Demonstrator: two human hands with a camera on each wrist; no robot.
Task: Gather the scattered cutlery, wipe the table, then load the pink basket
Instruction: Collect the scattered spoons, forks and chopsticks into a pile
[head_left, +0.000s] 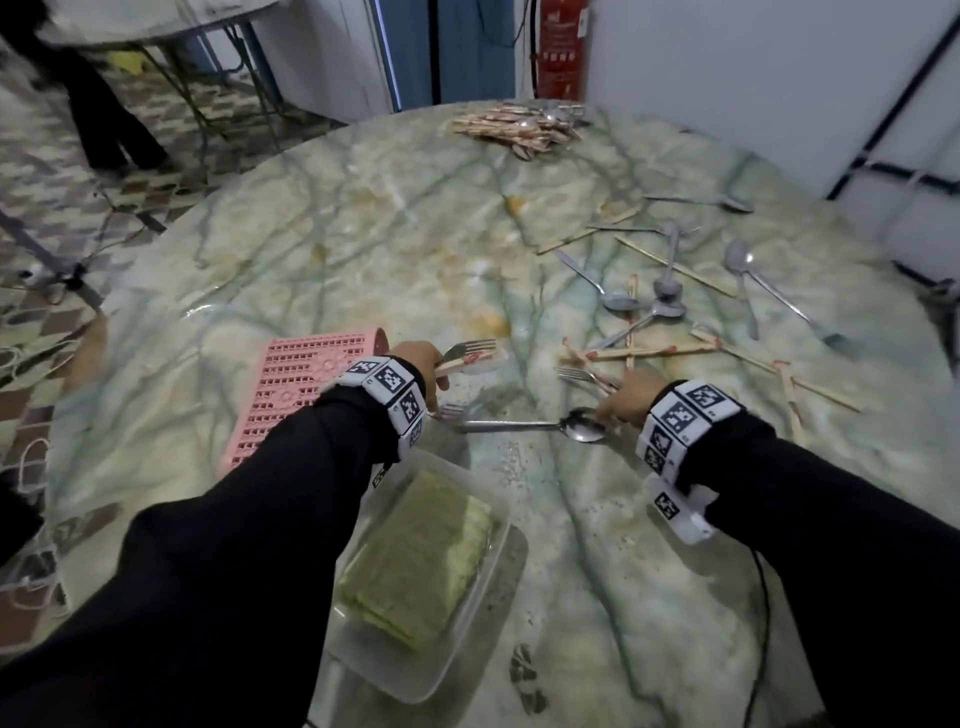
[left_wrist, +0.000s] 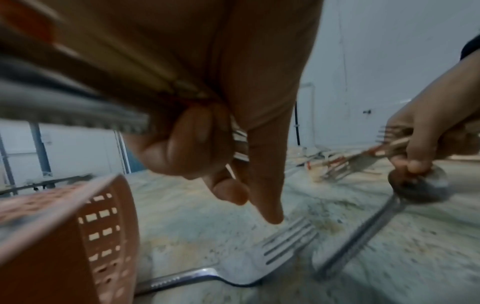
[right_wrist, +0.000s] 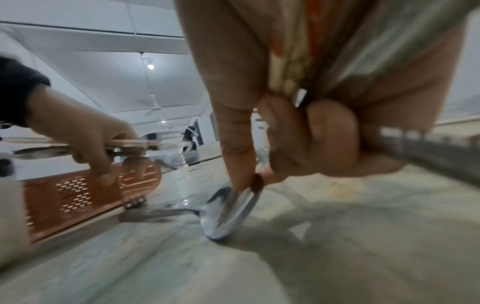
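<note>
Gathering of the cutlery is judged to be the step in hand. A bundle of a fork and chopsticks is clamped in the curled fingers of the left hand (head_left: 422, 358), just beside the near right corner of the pink basket (head_left: 291, 395), while its index finger is extended down toward the tines of a loose fork (left_wrist: 265, 255) lying on the bench (head_left: 363, 249). A second bundle is clamped in the right hand (head_left: 626, 397), well to the right of the pink basket, and the bowl of a spoon (head_left: 584, 427) is pinched under its fingertips. For a clean pick-up, each flat piece should be tipped onto an edge before lifting. More scattered spoons and chopsticks (head_left: 670, 291) lie farther right of the pink basket; open bench is available beyond it. The clear tray holding a green cloth (head_left: 421, 566), near the bench edge, should be avoided.
</note>
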